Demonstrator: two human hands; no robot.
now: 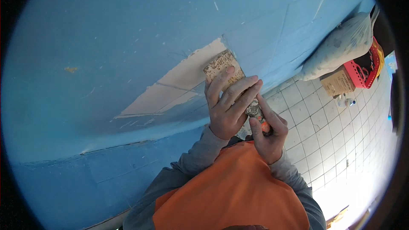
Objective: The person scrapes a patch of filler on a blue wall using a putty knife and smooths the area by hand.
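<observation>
A putty knife (224, 64) with a wide, speckled, plaster-caked blade rests against a blue wall (140, 30). My right hand (272, 138) is closed round its dirty handle (266, 126), which has an orange patch near the end. Across the back of the blade lies my left hand (228, 115), its fingers stretched out and apart, pressing on the metal. Under and beside the blade, a pale strip of filler (170, 86) runs down to the left over the blue paint. The blade's front edge touches the strip's upper right end.
Along the wall's foot at the right stand a full whitish sack (345, 44), a cardboard box (338, 82) and a red plastic basket (359, 73). A small clear bottle (344, 101) is on the white tiled floor (324, 123). A lower blue ledge (128, 162) runs at the left.
</observation>
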